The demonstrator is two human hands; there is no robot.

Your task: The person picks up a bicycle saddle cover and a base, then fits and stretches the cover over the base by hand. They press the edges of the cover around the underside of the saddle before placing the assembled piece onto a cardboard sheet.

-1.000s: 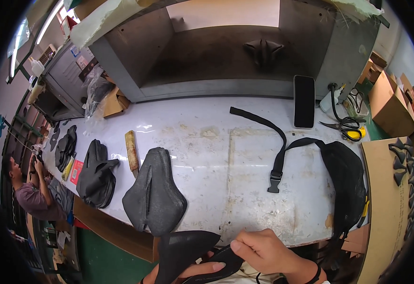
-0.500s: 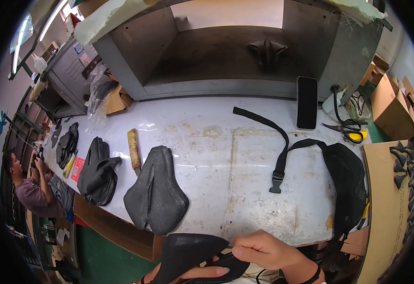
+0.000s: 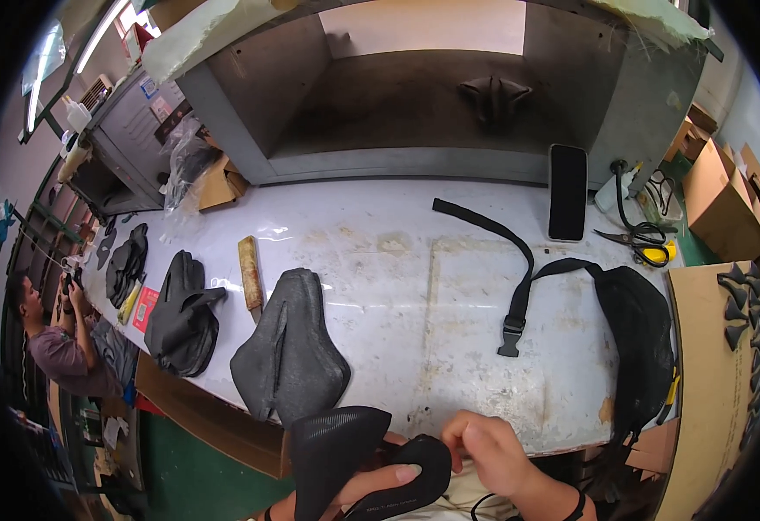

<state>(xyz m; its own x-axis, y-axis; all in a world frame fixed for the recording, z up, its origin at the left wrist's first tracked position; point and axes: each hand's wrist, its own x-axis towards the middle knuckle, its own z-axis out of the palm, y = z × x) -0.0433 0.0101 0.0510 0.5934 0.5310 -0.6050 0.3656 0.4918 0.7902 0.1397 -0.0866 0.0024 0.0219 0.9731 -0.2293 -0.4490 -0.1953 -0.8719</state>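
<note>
Bench (image 3: pixel 380 286), white and stained, stretches away from a left hand (image 3: pixel 370 484) whose grip is closed on a curved black piece (image 3: pixel 337 445) by the near edge, and a right hand (image 3: pixel 493 453) curled at its right side, whether pinching it I cannot tell.

White worktable (image 3: pixel 380 347), surface stained, stands in middle. On its far side, large grey metal cabinet (image 3: pixel 397 161) with open front. At left, smaller grey cabinet (image 3: pixel 124 143). Floor (image 3: pixel 180 460) green. Right wall (image 3: pixel 749 117) pale. Tube light (image 3: pixel 100 36) shining at upper left.
</note>
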